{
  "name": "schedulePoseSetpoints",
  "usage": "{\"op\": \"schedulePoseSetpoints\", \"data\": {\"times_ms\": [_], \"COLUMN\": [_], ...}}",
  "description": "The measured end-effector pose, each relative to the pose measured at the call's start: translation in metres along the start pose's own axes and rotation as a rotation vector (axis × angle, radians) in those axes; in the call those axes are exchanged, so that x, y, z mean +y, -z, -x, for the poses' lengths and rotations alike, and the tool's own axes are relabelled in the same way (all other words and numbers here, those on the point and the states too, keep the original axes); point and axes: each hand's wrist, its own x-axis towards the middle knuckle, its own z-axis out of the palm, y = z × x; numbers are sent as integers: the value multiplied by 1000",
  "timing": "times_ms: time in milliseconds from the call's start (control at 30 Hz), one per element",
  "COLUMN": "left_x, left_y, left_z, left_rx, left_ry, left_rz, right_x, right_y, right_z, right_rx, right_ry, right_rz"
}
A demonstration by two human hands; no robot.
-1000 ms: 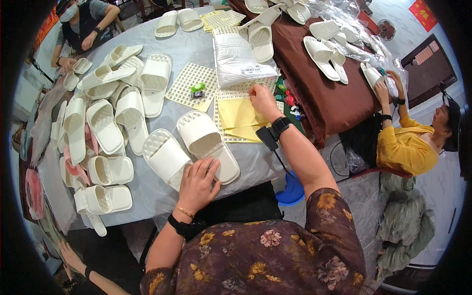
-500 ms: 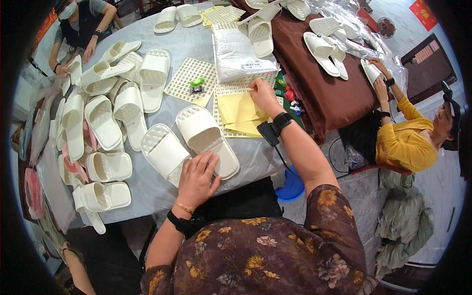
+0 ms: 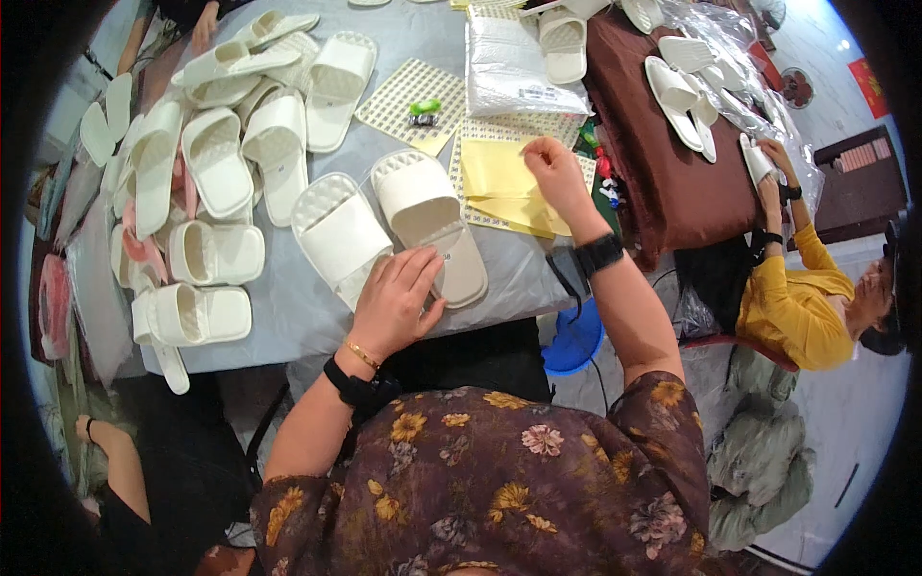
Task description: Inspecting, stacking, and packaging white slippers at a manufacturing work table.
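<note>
Two white slippers lie side by side in front of me, a left-hand one (image 3: 338,223) and a right-hand one (image 3: 418,200), both with quilted footbeds. My left hand (image 3: 396,300) rests flat across their near ends, fingers stretched out. A small dark mark shows on the right-hand slipper beside my fingertips. Over the yellow backing paper (image 3: 499,171), my right hand (image 3: 557,178) is raised with thumb and fingertips pinched together. Whatever is between them is too small to make out. Under that paper lies a printed sticker sheet (image 3: 473,204).
Many white slippers (image 3: 216,158) are heaped at the left. Another sticker sheet (image 3: 396,104) carries a small green object (image 3: 424,108). Behind stands a white padded mailer (image 3: 519,72). A brown cushioned surface (image 3: 663,182) borders the right; a co-worker in yellow (image 3: 797,298) handles a slipper there.
The view has shifted, so the table sits higher in it. My right hand has drawn slightly back toward me from the sticker sheet, still pinched. My left hand stays on the slippers.
</note>
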Motion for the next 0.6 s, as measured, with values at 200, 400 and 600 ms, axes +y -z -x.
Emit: {"op": "schedulePoseSetpoints", "data": {"times_ms": [200, 400, 600], "left_x": [-1, 0, -2], "left_y": [0, -1, -5], "left_z": [1, 3, 5], "left_rx": [11, 29, 20], "left_ry": [-2, 1, 12], "left_rz": [-6, 12, 19], "right_x": [-58, -59, -58], "right_y": [-44, -66, -74], "right_z": [89, 109, 112], "right_rx": [-409, -314, -256], "right_ry": [134, 297, 341], "right_rz": [31, 166, 267]}}
